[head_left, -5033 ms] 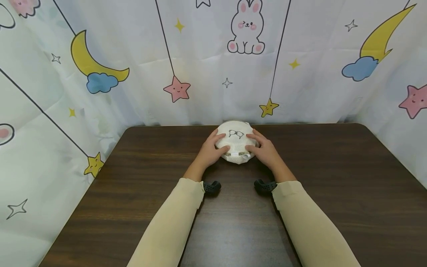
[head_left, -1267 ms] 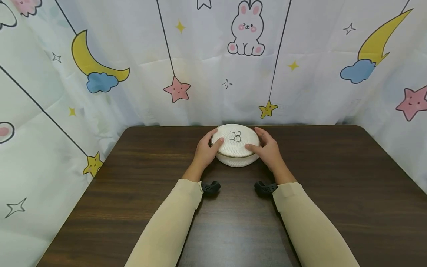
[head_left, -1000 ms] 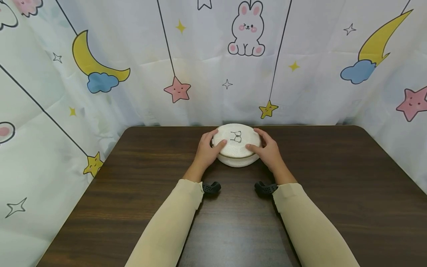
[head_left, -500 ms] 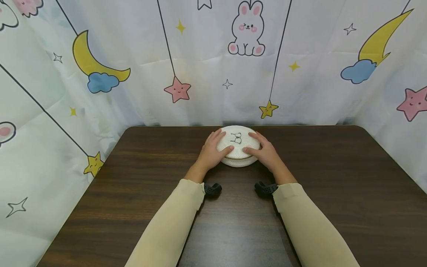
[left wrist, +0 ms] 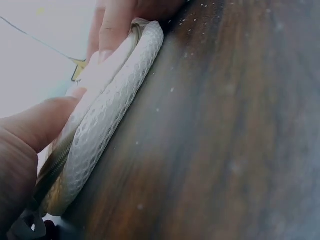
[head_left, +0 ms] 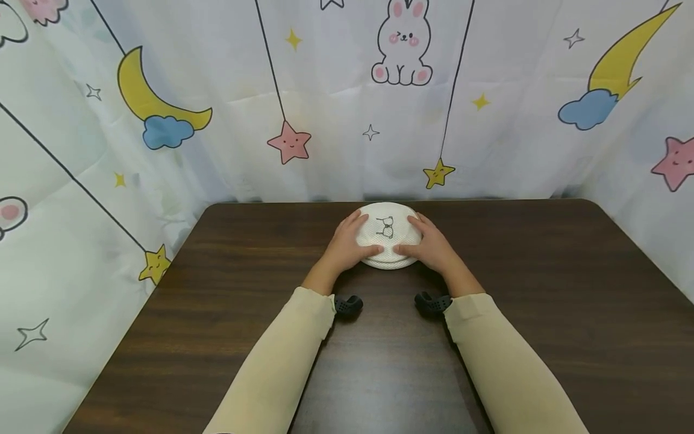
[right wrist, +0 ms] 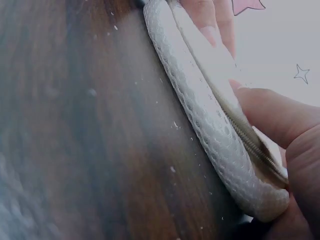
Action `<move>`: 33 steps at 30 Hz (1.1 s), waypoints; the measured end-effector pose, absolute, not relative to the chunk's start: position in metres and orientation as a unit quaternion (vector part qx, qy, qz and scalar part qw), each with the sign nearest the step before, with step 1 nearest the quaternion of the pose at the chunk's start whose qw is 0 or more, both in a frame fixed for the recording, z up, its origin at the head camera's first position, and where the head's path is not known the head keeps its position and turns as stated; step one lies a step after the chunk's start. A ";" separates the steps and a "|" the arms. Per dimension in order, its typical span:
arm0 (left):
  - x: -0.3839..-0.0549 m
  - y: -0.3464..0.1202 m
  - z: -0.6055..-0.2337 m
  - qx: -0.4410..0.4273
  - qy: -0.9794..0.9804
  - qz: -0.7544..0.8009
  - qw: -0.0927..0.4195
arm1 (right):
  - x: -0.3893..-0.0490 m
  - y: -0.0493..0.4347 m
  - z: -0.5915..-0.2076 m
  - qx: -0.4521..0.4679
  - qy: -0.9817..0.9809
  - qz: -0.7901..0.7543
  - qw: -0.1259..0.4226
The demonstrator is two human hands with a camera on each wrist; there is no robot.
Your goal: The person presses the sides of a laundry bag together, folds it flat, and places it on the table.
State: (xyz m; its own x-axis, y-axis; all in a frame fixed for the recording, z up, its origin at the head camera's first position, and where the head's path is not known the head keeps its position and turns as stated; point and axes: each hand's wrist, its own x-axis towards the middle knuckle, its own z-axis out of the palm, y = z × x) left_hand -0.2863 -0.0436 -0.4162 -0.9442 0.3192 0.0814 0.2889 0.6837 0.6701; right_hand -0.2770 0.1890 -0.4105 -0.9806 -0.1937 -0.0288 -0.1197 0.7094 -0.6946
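Note:
A round white mesh laundry bag (head_left: 398,232), with a small bra drawing on its lid, lies on the far middle of the table. My left hand (head_left: 344,244) grips its left side, and my right hand (head_left: 434,244) grips the right. Both thumbs lie over the front part of the lid, almost meeting, while other fingers rest on its top edges. From the left wrist, the bag's padded mesh side (left wrist: 112,112) shows against the wood, and a zipper (left wrist: 57,160) runs above it. In the right wrist view the zipper (right wrist: 250,140) passes beneath the thumb. The bag's underside is hidden.
The dark wooden table (head_left: 228,337) extends to both sides and toward me. Right behind its far edge hangs a white curtain (head_left: 336,84) printed with moons, stars and a rabbit. A black wrist device (head_left: 347,306) sits at each cuff.
Since five seconds ago the bag has been turned, so its bra drawing faces another way. Over the last second my hands shifted from its sides onto the lid, and the bag looks flatter.

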 end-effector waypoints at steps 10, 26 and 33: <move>-0.285 -0.046 -0.416 0.170 0.926 0.332 0.049 | -0.276 0.189 -0.410 -0.097 0.919 -0.376 0.072; -0.281 -0.057 -0.421 0.231 0.914 0.328 0.056 | -0.266 0.200 -0.406 -0.145 0.889 -0.417 0.118; -0.281 -0.055 -0.421 0.227 0.912 0.340 0.024 | -0.270 0.200 -0.411 -0.141 0.894 -0.416 0.086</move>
State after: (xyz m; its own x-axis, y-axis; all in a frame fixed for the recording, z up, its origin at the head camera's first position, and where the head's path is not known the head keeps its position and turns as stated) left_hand -0.2810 -0.0548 -0.4211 -0.8957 0.4307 0.1104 0.3979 0.6658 0.6311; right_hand -0.2698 0.1997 -0.4108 -0.9454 -0.3239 -0.0355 -0.1817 0.6146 -0.7676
